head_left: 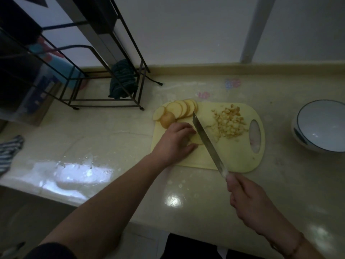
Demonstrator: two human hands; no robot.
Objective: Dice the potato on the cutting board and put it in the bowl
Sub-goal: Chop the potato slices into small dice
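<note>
While the job is about half done, there is still a lot of potato to cut. On the far left part of the yellow cutting board (237, 161) lies a row of round potato slices (179, 109), leaning on each other, with the brown potato end (167, 119) just beside them. None of these are diced yet. Next comes the left hand (175, 141), pressing down on a few flat slices (196, 140), its fingers (188, 128) bent over them to hold them in place. The knife (207, 143) comes after, its blade right beside those fingers. Past the blade sits a pile of diced potato (229, 124) on the board. The right hand (248, 200) is wrapped tight around the knife handle. Far right on the table (186, 199) stands the white bowl (321, 126), well apart from the board. No potato shows inside it, so all the bits still need to go in.
</note>
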